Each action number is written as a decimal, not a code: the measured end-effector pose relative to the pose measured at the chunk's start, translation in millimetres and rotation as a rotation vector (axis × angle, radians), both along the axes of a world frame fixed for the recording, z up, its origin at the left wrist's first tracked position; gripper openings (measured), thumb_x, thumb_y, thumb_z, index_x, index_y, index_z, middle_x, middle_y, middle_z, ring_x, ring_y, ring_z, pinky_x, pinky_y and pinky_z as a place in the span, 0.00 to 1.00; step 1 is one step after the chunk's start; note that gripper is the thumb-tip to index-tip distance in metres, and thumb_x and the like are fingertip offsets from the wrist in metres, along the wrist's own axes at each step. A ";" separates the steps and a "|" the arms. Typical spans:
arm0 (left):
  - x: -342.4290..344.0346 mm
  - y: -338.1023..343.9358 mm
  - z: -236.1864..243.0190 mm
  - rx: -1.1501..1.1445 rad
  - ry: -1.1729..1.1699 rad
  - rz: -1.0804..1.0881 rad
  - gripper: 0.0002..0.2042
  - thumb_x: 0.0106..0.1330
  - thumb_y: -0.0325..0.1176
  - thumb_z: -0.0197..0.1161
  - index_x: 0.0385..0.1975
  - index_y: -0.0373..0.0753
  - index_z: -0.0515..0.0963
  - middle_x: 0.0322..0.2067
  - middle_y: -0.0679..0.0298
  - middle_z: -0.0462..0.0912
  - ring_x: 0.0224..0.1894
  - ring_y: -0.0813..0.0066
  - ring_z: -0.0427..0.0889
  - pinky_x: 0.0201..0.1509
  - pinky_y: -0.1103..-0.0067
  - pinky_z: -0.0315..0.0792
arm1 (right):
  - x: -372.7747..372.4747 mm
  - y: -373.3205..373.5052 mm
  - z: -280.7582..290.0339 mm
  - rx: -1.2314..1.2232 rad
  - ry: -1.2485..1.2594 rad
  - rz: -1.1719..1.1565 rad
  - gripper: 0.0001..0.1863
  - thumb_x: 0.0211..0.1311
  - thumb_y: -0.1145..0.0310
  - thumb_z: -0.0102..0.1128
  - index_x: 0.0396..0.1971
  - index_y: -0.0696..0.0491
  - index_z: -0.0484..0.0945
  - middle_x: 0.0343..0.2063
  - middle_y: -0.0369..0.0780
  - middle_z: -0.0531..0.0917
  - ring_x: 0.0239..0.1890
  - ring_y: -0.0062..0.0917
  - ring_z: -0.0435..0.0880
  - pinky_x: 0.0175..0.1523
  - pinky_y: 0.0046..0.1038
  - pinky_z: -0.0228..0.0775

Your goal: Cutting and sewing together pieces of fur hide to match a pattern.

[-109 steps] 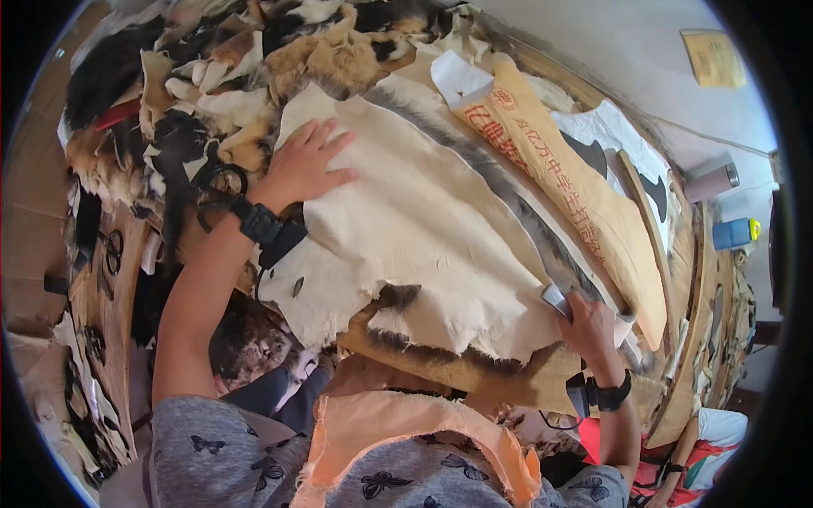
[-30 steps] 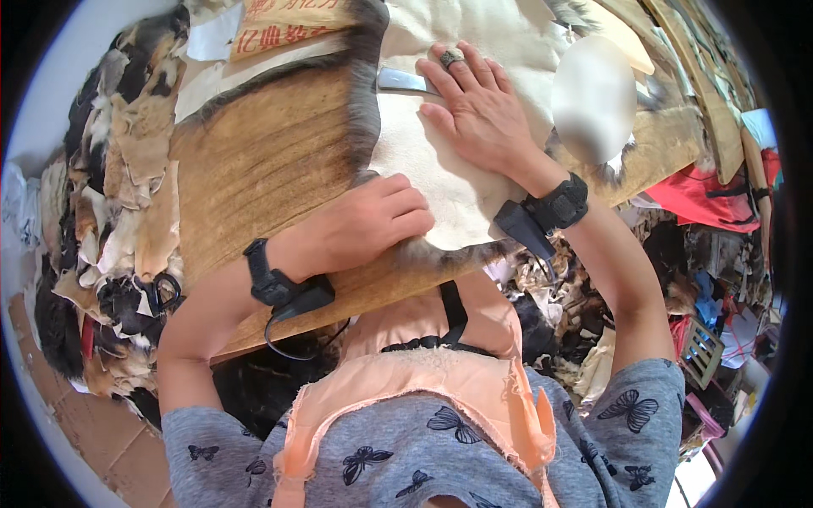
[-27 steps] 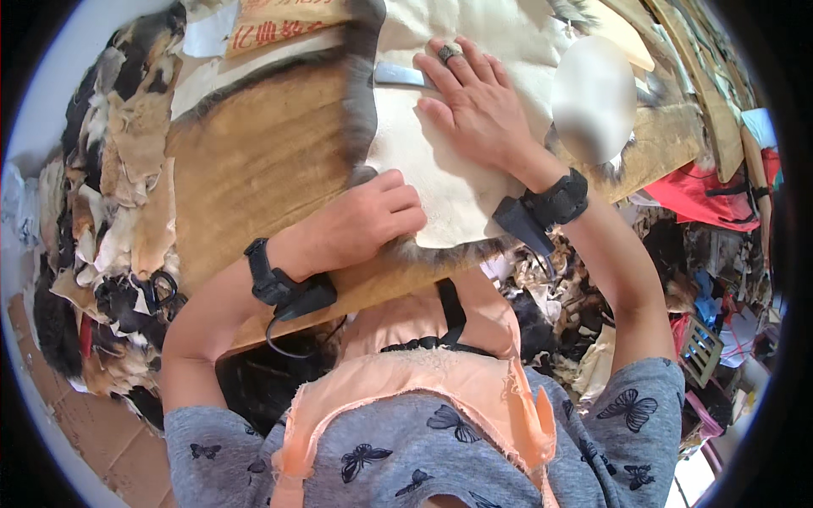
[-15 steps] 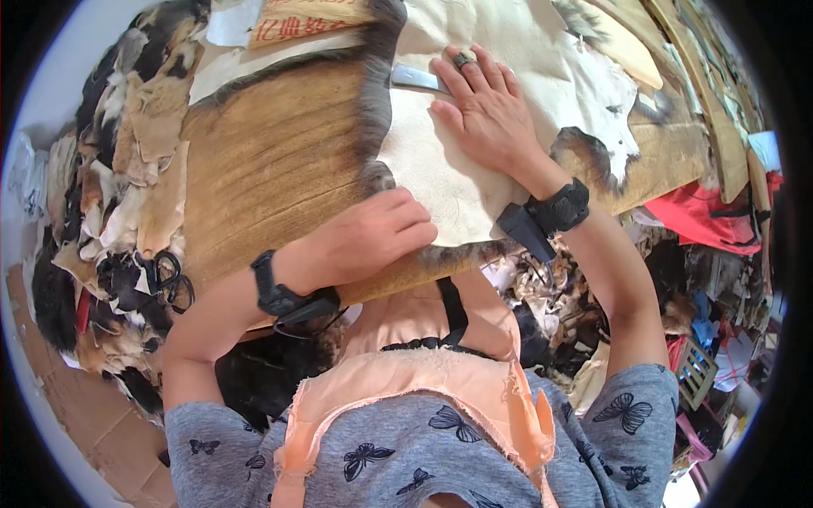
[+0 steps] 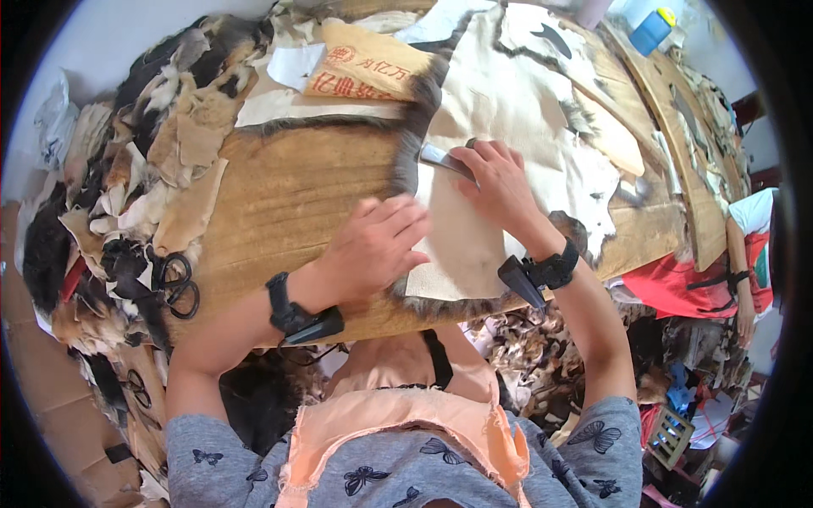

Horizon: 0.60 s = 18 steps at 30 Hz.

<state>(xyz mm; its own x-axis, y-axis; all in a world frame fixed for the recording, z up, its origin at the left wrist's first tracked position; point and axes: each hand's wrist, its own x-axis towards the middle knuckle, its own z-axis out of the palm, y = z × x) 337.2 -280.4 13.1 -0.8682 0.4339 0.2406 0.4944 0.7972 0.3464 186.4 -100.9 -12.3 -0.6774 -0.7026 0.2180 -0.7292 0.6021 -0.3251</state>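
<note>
Right hand [image 5: 501, 184] grips flat metal blade [image 5: 440, 158] over smooth pale hide [image 5: 504, 97]; left hand [image 5: 377, 244] released, near dark fur edge [image 5: 405, 169].

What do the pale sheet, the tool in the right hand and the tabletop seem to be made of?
Pale sheet: probably matte hide; dark fur fringes it. Tool: likely smooth metal, from its bright sheen. Tabletop: apparently worn wood, showing grain lines.

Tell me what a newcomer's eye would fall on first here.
Likely the big pale hide spread over the wooden table at centre, where the right hand grips a flat metal tool. Next, perhaps the jumbled fur scraps heaped at left, with black scissor handles at their edge.
</note>
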 end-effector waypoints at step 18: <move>5.3 -30.4 -20.2 -0.082 -0.052 0.305 0.25 0.63 0.44 0.54 0.57 0.37 0.64 0.61 0.56 0.61 0.64 0.54 0.56 0.61 0.51 0.52 | 10.7 12.5 48.0 -0.820 -0.767 -0.235 0.13 0.56 0.67 0.59 0.38 0.59 0.78 0.21 0.35 0.81 0.19 0.13 0.75 0.25 0.14 0.67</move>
